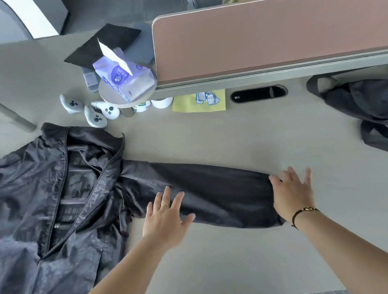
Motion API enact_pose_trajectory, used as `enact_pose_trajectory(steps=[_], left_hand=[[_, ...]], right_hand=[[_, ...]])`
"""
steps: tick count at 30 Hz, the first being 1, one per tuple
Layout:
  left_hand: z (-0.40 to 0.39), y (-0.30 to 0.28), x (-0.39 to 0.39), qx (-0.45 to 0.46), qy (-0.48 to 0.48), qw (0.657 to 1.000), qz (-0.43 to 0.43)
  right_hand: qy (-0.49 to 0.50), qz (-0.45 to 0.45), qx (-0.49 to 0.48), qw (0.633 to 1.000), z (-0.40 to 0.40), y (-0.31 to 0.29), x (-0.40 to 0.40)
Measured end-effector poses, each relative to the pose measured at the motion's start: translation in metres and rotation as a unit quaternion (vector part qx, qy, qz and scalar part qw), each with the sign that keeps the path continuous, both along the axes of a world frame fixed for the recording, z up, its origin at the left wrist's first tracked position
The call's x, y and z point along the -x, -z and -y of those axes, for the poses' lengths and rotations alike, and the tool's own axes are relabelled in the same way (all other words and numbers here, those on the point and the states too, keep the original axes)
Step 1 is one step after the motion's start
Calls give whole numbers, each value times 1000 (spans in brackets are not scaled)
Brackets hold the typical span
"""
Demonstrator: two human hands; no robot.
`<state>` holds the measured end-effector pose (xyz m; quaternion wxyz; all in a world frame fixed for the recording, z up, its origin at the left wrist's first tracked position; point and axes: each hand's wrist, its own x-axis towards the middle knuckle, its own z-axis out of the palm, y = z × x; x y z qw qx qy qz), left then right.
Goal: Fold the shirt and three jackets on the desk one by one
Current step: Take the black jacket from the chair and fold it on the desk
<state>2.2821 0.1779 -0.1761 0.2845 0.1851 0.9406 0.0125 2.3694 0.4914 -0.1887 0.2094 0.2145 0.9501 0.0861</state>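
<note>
Both hands flat, left hand (166, 219) and right hand (291, 193) on jacket sleeve (222, 192)

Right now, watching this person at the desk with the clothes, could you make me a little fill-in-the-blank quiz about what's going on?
1. Both hands, left hand and right hand, lie flat on the dark jacket's outstretched ____.
2. The tissue pack sits on a round ____.
3. The bracelet is on the ____ wrist.
4. Another dark garment lies at the desk's far ____ side.

Missing words: sleeve; stand; right; right
</note>
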Motion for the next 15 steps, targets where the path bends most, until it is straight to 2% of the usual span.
enact_pose_trajectory(steps=[2,4,6,8,10,12,15], left_hand=[[-17,-1,-1,3,-3,1000,-2],[-35,-1,-3,4,1,1000,-4],[-54,1,-7,3,7,1000,0],[-71,3,-13,1,10,1000,14],[-79,6,-17,4,-1,999,34],[-78,9,-19,21,-17,998,48],[-59,9,-15,42,-53,996,58]], right_hand=[[30,-15,-34,999,-36,-6,0],[27,-64,-15,997,-51,-6,2],[-24,-138,91,986,-38,0,5],[-93,-176,218,955,-7,11,5],[-126,-109,291,942,21,24,1],[-135,-49,280,949,29,42,-10],[-138,-79,231,960,18,58,-20]])
